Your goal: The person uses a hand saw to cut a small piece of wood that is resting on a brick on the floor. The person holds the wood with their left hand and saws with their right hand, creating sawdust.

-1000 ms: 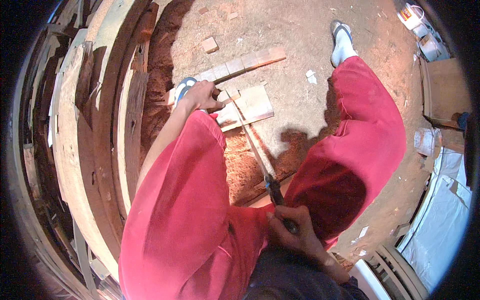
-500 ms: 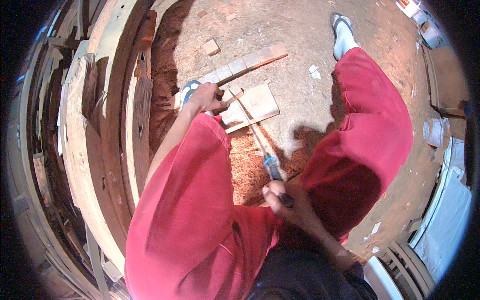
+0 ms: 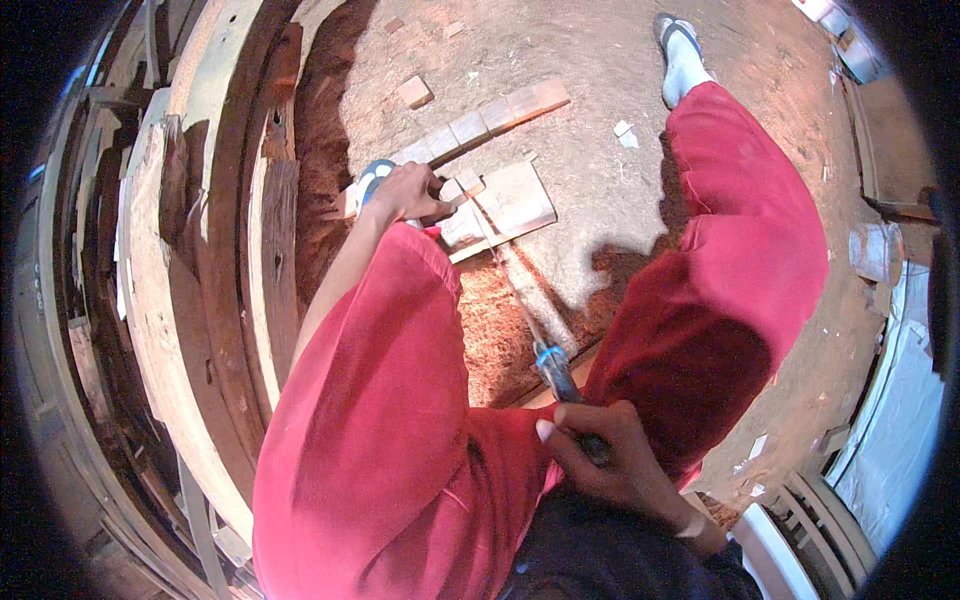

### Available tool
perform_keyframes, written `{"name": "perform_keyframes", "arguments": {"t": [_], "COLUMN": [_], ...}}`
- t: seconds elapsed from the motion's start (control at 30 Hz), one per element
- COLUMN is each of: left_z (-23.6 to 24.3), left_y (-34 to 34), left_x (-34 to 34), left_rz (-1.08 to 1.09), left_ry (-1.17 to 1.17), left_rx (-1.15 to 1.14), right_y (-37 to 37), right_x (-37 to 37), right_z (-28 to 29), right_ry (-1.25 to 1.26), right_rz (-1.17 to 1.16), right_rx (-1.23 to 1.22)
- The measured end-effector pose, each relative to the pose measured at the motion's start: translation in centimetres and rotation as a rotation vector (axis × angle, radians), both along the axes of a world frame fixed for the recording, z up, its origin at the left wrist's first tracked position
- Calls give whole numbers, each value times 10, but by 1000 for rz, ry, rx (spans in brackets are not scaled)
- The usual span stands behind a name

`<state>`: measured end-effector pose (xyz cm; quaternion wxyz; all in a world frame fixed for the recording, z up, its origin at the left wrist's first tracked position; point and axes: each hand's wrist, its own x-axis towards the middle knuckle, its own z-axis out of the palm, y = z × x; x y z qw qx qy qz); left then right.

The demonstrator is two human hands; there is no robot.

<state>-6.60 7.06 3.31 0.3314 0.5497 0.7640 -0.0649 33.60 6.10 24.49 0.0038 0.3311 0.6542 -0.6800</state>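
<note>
My left hand (image 3: 405, 192) is curled on a small wooden piece (image 3: 463, 187) lying on a flat pale board (image 3: 523, 200), beside my sandalled left foot (image 3: 375, 174). My right hand (image 3: 600, 450) is closed round the dark handle (image 3: 560, 372) of a long, thin saw with a blue band. Its narrow blade (image 3: 512, 284) reaches up to the small piece near my left fingers. A strip of reddish sawdust (image 3: 478, 330) lies on the ground beneath the saw, between my red-trousered legs.
Stacked rough planks (image 3: 200, 320) line the left. Beyond the board lie a row of wooden blocks (image 3: 505, 117) and a loose block (image 3: 415, 92). My right foot (image 3: 680, 62) is stretched forward. Buckets (image 3: 850, 40), a can (image 3: 868, 255) and a pale sheet (image 3: 890, 420) are at the right.
My right hand and the saw moved forward half a second ago and are now pulled back toward me. My left hand stays on the wooden piece; the view has shifted slightly.
</note>
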Motion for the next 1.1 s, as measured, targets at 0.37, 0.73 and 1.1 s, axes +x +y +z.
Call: {"name": "perform_keyframes", "arguments": {"t": [0.37, 0.73, 1.1], "left_z": [3, 3, 3], "left_y": [2, -3, 0], "left_x": [0, 1, -1], "left_rz": [-51, 50, 3], "left_ry": [35, 43, -13], "left_rx": [40, 48, 56], "right_y": [9, 1, 13], "right_x": [-8, -3, -7], "right_z": [-13, -13, -24], "right_ry": [82, 75, 37], "right_rz": [-120, 22, 4], "right_rx": [-55, 14, 31]}}
